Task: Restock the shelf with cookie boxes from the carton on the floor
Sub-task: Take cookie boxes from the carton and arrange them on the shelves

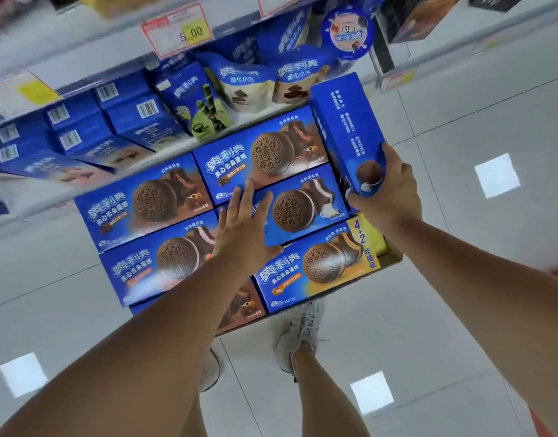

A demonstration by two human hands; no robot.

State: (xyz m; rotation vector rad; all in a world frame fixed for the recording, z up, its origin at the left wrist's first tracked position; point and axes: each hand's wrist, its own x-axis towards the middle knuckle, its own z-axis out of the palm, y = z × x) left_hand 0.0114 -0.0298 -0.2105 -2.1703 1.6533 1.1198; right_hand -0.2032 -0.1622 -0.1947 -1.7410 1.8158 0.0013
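Several blue cookie boxes (164,200) lie flat in a brown carton (392,252) on the floor below me. My right hand (388,187) grips the lower end of one blue box (347,130), held on edge above the carton's right side, near the shelf. My left hand (243,228) hovers with fingers spread over the boxes in the middle of the carton, holding nothing. The shelf (208,140) above the carton carries more blue boxes (82,137) at its left.
Blue snack pouches (249,86) and a wafer-roll box (192,99) stand on the shelf behind. Price tags (177,29) hang on the upper shelf edge. My two shoes (299,332) stand on the pale tiled floor just behind the carton.
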